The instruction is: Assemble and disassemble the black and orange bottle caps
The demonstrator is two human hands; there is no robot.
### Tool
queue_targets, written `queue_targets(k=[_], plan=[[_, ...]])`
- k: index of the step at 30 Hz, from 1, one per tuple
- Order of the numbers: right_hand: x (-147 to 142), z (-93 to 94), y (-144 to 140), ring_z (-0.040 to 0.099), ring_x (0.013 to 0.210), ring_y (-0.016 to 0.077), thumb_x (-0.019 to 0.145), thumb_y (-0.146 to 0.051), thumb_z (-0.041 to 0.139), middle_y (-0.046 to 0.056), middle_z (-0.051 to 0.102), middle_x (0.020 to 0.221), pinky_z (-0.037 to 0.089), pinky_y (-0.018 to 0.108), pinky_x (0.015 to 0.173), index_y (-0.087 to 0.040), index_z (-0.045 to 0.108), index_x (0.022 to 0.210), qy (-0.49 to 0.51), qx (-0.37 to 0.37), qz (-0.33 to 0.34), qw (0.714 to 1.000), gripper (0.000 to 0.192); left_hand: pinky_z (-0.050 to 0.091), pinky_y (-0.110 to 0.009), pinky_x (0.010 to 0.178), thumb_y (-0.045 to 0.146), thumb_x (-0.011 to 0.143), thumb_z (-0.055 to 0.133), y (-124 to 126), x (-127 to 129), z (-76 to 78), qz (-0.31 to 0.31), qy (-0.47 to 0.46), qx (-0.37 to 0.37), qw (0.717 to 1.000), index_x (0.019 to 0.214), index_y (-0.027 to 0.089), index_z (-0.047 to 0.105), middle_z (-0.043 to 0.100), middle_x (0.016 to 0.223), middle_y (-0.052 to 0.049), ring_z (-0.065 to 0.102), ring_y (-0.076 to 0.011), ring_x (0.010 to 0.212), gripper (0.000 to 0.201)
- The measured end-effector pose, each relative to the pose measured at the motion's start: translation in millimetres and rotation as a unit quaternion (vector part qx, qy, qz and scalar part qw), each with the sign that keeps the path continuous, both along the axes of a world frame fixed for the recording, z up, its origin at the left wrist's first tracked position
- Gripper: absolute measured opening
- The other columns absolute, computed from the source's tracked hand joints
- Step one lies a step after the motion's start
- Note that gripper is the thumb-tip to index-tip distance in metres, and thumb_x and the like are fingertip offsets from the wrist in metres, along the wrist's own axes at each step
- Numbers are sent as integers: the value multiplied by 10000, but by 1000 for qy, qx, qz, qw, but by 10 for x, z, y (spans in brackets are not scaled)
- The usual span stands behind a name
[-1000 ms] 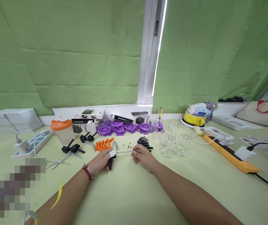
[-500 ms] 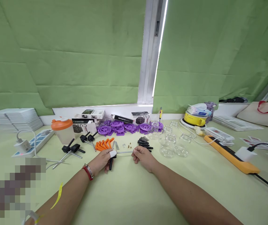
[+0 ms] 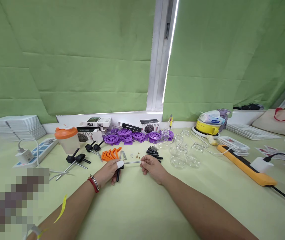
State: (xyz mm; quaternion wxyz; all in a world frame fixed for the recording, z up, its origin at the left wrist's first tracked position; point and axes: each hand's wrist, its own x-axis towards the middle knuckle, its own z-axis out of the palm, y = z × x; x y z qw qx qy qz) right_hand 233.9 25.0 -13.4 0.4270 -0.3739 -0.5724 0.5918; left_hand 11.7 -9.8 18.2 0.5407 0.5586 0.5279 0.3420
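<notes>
My left hand (image 3: 109,170) is closed on a black plastic piece (image 3: 118,174) with a short black handle pointing down; a white cover wraps its thumb. From that piece a thin metal rod (image 3: 132,162) runs level to the right. Its far end is pinched in the fingertips of my right hand (image 3: 152,168). Similar black pieces with metal rods (image 3: 76,159) lie to the left. Just beyond my hands are orange curved parts (image 3: 111,154), loose metal pins (image 3: 124,155), small brass bits (image 3: 138,155) and black rods (image 3: 153,152).
Purple wheel-shaped parts (image 3: 139,136) and printed boxes (image 3: 149,126) line the back. Clear glass-like jars (image 3: 178,156) stand right of centre. An orange-lidded cup (image 3: 66,138) and a white power strip (image 3: 39,153) are left; an orange power strip (image 3: 247,165) with a cable lies right.
My hands and the rod have hardly moved. At the right edge, a person's hand has gone from view and a brownish object now shows there.
</notes>
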Motion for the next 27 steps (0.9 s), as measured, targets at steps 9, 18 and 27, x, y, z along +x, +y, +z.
queue_targets(k=[9,18,27], plan=[[-7,5,9,520,497,97,743,-387,637,-20,578,628,430,261,521,-175,526,750,-27,-3,-10,1000,239,342,-207,292,557,763,544,-22,17,30,4,3,-3,1000,730,199,440,479,481,56,406,-91,322,374],[-18,-17,32,512,442,96,763,-348,611,-17,581,548,411,252,503,-162,532,713,-48,-11,-21,999,209,354,-197,290,586,755,526,-10,10,16,-1,17,1,1000,732,199,432,484,491,66,411,-85,325,399],[-19,-4,29,511,448,89,767,-358,611,-11,592,575,409,247,501,-161,530,712,-51,-16,-17,998,220,348,-202,295,591,757,525,4,-11,-15,-4,14,3,1000,736,199,442,512,512,51,407,-87,331,402]])
